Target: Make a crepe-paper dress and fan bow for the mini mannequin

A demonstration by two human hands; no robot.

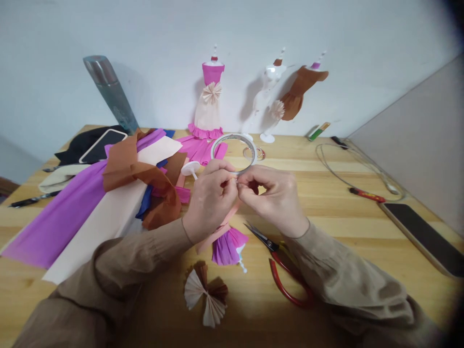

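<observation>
My left hand [213, 198] and my right hand [273, 195] meet over the middle of the table, both with thumb and forefinger pinched. A tiny pale bit shows between the fingertips, too small to name. Just beyond them is a roll of tape [213, 150], its lower rim near my fingers; I cannot tell whether they touch it. Under my hands lies a small mannequin in a purple pleated top [226, 246] with a pink band, partly hidden; its white base [190, 168] pokes out past my left hand. Closer to me rests a brown and cream pleated paper bow [206, 295].
Red-handled scissors [279, 256] lie beside my right forearm. Crepe paper sheets [87, 208] heap up on the left, near a bottle [110, 92]. Dressed mannequins [213, 96] stand along the wall. A phone [420, 237] and a cable [333, 169] are at right.
</observation>
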